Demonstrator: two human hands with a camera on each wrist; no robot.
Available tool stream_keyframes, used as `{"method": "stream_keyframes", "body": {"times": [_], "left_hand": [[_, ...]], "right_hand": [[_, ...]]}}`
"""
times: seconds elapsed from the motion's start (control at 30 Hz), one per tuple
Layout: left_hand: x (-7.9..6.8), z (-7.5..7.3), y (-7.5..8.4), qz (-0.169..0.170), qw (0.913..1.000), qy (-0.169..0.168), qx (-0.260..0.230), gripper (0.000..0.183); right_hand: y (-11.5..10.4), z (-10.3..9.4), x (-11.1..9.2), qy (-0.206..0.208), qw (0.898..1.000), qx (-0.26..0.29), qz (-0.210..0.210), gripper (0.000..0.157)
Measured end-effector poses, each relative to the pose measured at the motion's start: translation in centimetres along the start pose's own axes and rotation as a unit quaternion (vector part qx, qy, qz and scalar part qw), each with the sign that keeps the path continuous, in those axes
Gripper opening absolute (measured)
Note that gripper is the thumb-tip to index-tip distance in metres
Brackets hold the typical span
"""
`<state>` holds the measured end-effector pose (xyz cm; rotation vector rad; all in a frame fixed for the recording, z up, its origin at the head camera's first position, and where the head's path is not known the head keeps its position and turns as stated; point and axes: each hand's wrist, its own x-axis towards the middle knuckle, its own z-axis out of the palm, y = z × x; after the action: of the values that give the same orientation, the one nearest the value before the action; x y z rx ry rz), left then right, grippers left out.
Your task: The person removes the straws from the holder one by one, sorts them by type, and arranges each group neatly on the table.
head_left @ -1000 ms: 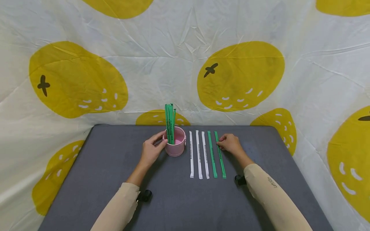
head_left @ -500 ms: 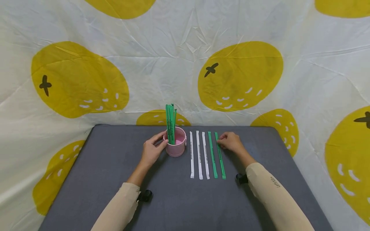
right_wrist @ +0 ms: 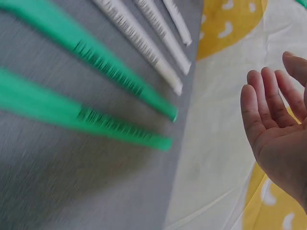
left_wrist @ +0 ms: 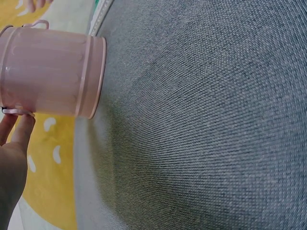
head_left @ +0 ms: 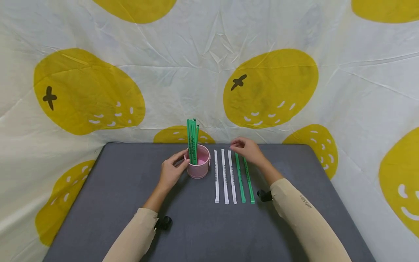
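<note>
A pink bucket (head_left: 198, 172) stands on the table with several green wrapped straws (head_left: 192, 140) upright in it. My left hand (head_left: 171, 170) holds the bucket's left side, thumb at the rim; in the left wrist view fingers touch a small side handle (left_wrist: 19, 112). To the right, three white wrapped straws (head_left: 225, 182) and two green wrapped straws (head_left: 240, 182) lie in a row, printed side up. Over the far ends of the green pair is my right hand (head_left: 250, 150), fingers loosely bent and holding nothing. Its palm shows in the right wrist view.
The dark grey table (head_left: 137, 156) ends just beyond the bucket and the straws. Behind it hangs a white cloth (head_left: 183, 83) printed with yellow fruit. Each wrist carries a small black camera (head_left: 163, 222).
My right hand has left the rightmost green straw, rising and moving left over the row's far ends. That straw has barely shifted. The left hand and bucket have stayed in place.
</note>
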<state>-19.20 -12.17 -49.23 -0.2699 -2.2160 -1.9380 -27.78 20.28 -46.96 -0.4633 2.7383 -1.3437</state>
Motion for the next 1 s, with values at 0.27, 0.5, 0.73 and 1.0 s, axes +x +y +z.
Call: {"method": "stream_keyframes", "body": {"times": [0.27, 0.5, 0.73, 1.0], "left_hand": [[0.0, 0.1, 0.1, 0.001, 1.0, 0.003, 0.001, 0.044], [0.0, 0.0, 0.1, 0.008, 1.0, 0.003, 0.001, 0.044], [-0.3, -0.4, 0.1, -0.001, 1.0, -0.003, 0.001, 0.044], [-0.5, -0.6, -0.1, 0.011, 0.9998, -0.014, 0.009, 0.044]], "right_hand": [[-3.3, 2.4, 2.1, 0.001, 0.998, 0.053, -0.018, 0.028], [-6.1, 4.7, 3.9, -0.004, 0.995, 0.1, -0.03, 0.035], [-7.6, 7.1, 5.0, 0.013, 0.993, 0.116, -0.033, 0.039], [-8.5, 8.6, 5.4, 0.03, 0.993, 0.112, -0.025, 0.035]]}}
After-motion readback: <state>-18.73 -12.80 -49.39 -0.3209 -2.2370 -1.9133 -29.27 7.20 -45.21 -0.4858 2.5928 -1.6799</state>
